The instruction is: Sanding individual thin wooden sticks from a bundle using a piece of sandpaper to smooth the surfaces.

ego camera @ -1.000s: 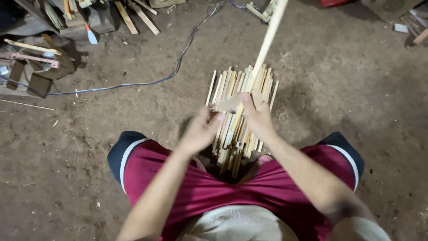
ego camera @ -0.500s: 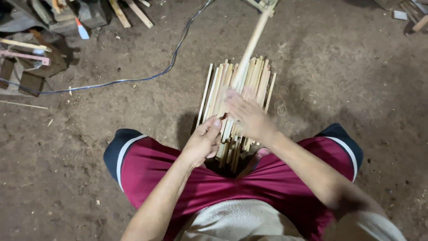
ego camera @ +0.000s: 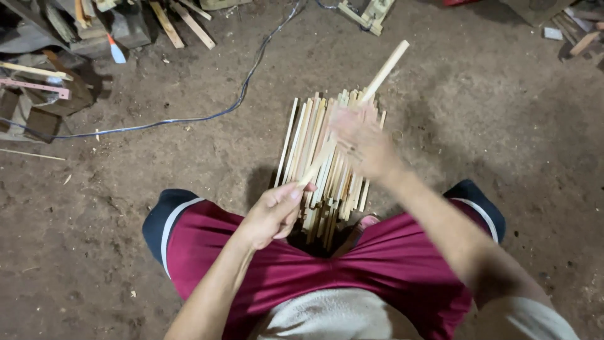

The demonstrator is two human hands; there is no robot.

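Observation:
A pile of several thin pale wooden sticks (ego camera: 311, 135) lies on the dirt floor between my knees. My left hand (ego camera: 272, 213) is closed around the near end of one long wooden stick (ego camera: 385, 66), which slants up and away over the pile to the upper right. Above the pile's right half, my right hand (ego camera: 360, 141) is blurred by motion, fingers spread; whether it touches the long stick or the pile I cannot tell. I wear dark red shorts (ego camera: 377, 277) with navy hems.
A blue cable (ego camera: 189, 118) runs across the dirt floor toward the upper middle. Wood offcuts and boards (ego camera: 179, 25) lie at the upper left beside dark blocks and a pink strip (ego camera: 38, 87). More scraps (ego camera: 582, 41) sit at the upper right.
My left hand has drawn back toward my lap and now grips the long stick's near end. My right hand has shifted over the pile and blurred. The stick's far tip sits lower in view.

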